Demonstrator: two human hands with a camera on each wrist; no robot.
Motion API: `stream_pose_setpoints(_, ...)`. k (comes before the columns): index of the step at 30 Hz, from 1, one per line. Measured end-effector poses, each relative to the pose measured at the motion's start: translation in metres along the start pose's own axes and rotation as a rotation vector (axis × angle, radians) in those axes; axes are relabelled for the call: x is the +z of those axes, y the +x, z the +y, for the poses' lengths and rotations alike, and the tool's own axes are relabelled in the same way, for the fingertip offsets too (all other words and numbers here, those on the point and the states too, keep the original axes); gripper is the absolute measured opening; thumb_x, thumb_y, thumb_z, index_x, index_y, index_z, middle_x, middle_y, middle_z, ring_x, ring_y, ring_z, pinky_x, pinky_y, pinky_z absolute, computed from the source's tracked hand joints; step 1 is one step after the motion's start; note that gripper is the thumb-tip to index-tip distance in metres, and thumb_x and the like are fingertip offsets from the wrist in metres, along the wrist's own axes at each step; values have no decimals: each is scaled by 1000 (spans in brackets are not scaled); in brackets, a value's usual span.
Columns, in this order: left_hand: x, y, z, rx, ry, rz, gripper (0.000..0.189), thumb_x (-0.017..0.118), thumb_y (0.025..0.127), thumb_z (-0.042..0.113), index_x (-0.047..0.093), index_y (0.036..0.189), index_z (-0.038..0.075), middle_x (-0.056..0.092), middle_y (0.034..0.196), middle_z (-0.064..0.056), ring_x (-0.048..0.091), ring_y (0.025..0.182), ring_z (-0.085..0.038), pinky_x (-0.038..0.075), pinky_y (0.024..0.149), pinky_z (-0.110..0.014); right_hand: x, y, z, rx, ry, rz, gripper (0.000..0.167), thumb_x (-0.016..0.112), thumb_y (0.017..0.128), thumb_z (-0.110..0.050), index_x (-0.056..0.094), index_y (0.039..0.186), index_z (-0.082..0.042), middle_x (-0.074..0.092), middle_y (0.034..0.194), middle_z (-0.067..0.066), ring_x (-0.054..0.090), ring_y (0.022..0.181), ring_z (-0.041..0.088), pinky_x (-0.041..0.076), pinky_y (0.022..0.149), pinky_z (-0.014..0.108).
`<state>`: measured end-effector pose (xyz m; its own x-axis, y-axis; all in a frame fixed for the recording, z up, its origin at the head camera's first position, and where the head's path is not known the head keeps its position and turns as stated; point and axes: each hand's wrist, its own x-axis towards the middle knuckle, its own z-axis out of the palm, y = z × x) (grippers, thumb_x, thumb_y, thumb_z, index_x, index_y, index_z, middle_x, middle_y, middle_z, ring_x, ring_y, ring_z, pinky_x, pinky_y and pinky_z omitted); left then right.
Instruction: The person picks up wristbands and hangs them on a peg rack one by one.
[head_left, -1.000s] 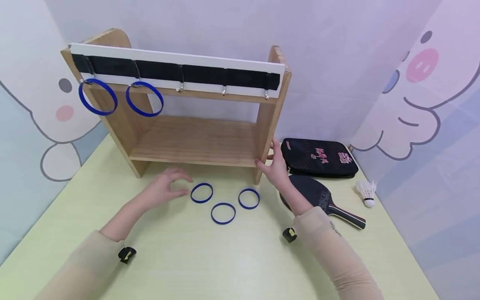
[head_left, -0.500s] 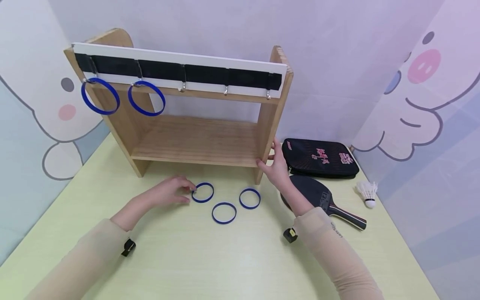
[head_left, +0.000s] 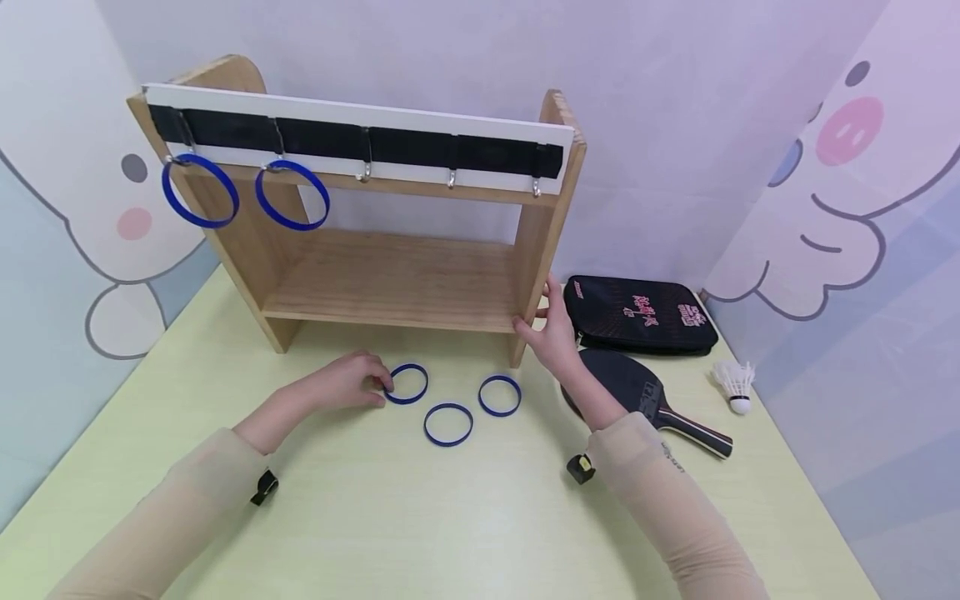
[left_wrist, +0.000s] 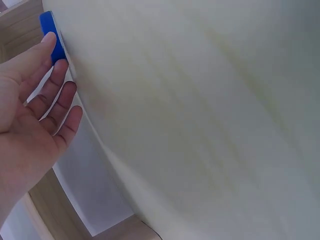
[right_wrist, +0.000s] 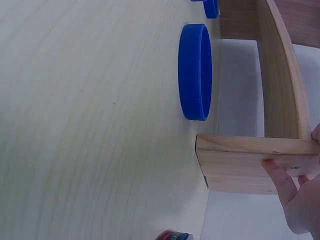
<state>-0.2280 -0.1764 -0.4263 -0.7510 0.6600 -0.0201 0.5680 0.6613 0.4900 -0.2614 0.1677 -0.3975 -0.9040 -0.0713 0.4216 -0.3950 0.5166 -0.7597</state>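
My left hand (head_left: 348, 381) pinches the left edge of a blue ring (head_left: 427, 384) on the table, thumb and fingertips at its band (left_wrist: 52, 42) in the left wrist view. Close by lie two more blue rings, one nearer the front (head_left: 447, 444) and one to the right (head_left: 519, 395). With my right hand (head_left: 553, 333) I grip the right side panel of a wooden shelf (head_left: 390, 275), thumb at its front edge. Across the shelf's top runs a white board with a black strip (head_left: 408, 152) and several metal hooks. Blue rings hang on the two leftmost hooks (head_left: 201, 223).
Right of the shelf lie a black zipped case (head_left: 637, 317), a table tennis bat (head_left: 622, 383) and a white shuttlecock (head_left: 733, 383). Fabric walls with cartoon animals enclose the pale table (head_left: 465, 525) at the back and sides.
My left hand has moved slightly right to the nearest ring, and its fingers have closed on that ring's left edge. The right hand keeps its grip on the shelf.
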Motion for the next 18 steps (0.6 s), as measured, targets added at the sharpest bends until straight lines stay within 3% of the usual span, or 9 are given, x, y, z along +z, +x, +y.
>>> stream_pose_setpoints(8,-4,1,5,-40,-33,-25,15,78,77,13,69,88,15,63,84,9,52,87,-13,45,83,-37,0,0,-1,-10,4,-5,84,67,83,-5,17,148,-25,40,137,20,58,91,36,56,63,42)
stream_pose_setpoints(18,-8,1,16,-55,-98,55,16,75,80,8,68,93,14,63,89,5,57,85,-12,50,77,-31,0,0,0,0,-7,-4,84,68,83,-5,18,148,-26,40,137,19,59,90,34,56,62,41)
